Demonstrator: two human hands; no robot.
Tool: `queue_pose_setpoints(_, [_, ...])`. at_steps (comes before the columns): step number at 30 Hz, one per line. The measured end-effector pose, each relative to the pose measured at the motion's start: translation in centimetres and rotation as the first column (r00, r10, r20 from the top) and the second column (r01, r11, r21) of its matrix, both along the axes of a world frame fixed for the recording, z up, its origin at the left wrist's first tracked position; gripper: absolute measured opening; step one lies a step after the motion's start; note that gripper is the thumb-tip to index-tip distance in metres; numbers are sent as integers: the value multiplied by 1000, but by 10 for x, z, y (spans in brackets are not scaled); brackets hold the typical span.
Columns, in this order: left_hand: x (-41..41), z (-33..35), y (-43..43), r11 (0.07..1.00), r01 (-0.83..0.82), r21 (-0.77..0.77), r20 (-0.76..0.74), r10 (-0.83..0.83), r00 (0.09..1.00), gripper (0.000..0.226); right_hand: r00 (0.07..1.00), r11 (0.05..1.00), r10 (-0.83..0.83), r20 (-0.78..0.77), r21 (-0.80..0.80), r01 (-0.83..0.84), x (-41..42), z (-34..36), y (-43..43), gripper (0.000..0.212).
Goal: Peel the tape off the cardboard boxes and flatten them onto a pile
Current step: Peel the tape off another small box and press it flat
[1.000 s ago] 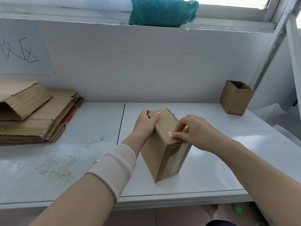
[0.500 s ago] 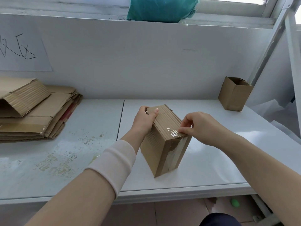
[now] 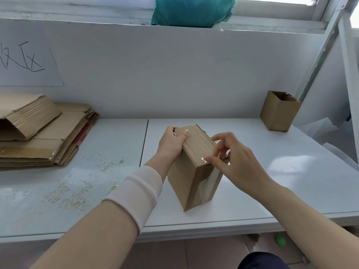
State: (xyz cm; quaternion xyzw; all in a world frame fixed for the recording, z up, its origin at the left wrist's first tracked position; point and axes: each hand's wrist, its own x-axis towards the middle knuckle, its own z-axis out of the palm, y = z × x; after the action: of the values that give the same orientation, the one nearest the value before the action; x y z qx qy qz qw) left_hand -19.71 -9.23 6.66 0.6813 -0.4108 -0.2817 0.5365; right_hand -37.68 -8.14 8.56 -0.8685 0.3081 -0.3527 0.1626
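Note:
A small brown cardboard box [image 3: 191, 171] stands tilted on the white table [image 3: 252, 191], near its front edge. Clear tape [image 3: 207, 183] runs down the box's near face and over its top edge. My left hand [image 3: 172, 142] grips the box's far top corner and holds it steady. My right hand [image 3: 231, 158] is at the near top edge, thumb and forefinger pinched on the tape's loose end, the other fingers spread. A pile of flattened cardboard [image 3: 38, 133] lies at the table's left.
An open-topped cardboard box [image 3: 278, 111] stands at the back right by a metal frame post [image 3: 318, 55]. A white back wall [image 3: 174, 74] carries a paper sign [image 3: 25, 63]. A teal bag [image 3: 192, 10] sits on the ledge above.
My right hand has shifted slightly along the box's top edge and its fingers have spread, still picking at the tape end. The left hand and box hold their place.

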Motion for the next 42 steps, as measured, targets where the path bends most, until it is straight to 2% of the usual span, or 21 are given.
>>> queue_pose_setpoints(2, [-1,0,0,1000,-1,3,1,1,1000,36,993,1000,-11,-116,-10,10,4,5,-4,12])
queue_pose_setpoints(3, [-1,0,0,1000,0,5,0,0,1000,36,993,1000,-16,-121,-15,15,4,6,-6,6])
queue_pose_setpoints(8, [3,0,1,998,10,54,31,-12,999,39,969,980,14,245,-195,35,-6,-22,-1,15])
queue_pose_setpoints(9, [3,0,1,998,4,62,79,-9,997,40,962,972,14,274,-229,51,-9,-31,1,19])
queue_pose_setpoints(10, [3,1,2,999,-14,38,189,6,982,42,956,966,17,293,-250,60,-11,-39,3,20])
queue_pose_setpoints(11, [3,5,3,1000,-7,-30,362,17,932,43,951,962,25,309,-266,61,-12,-44,4,16])
queue_pose_setpoints(12, [3,10,6,992,71,-100,552,-4,834,43,945,959,34,325,-278,61,-12,-49,6,10])
queue_pose_setpoints(13, [4,17,7,970,214,-117,696,-73,714,41,938,955,40,345,-288,65,-12,-52,7,6])
queue_pose_setpoints(14, [5,24,7,927,369,-60,756,-199,624,40,929,953,37,368,-291,78,-11,-54,7,5])
queue_pose_setpoints(15, [4,31,9,876,480,50,754,-348,558,37,919,953,28,393,-287,94,-11,-55,8,7])
queue_pose_setpoints(17, [0,42,14,791,555,258,698,-550,459,29,908,950,7,419,-286,125,-10,-58,8,12])
queue_pose_setpoints(20, [-6,48,15,775,503,382,686,-603,407,37,905,933,-25,425,-314,174,-10,-67,11,13])
queue_pose_setpoints(23, [-13,49,16,779,480,404,687,-605,404,36,895,881,-123,429,-369,298,-10,-74,15,4])
queue_pose_setpoints(27, [-21,49,17,778,467,421,673,-613,413,36,862,856,-198,467,-347,384,-9,-78,19,19])
queue_pose_setpoints(36, [-36,53,15,807,395,438,690,-584,427,39,893,851,-120,434,-419,318,-5,-86,14,7])
queue_pose_setpoints(40, [-35,54,17,804,407,433,690,-587,424,35,962,848,-37,270,-500,173,-12,-112,15,11])
queue_pose_setpoints(42, [-36,53,17,804,382,457,705,-589,396,34,973,890,-33,230,-436,133,-18,-124,18,18])
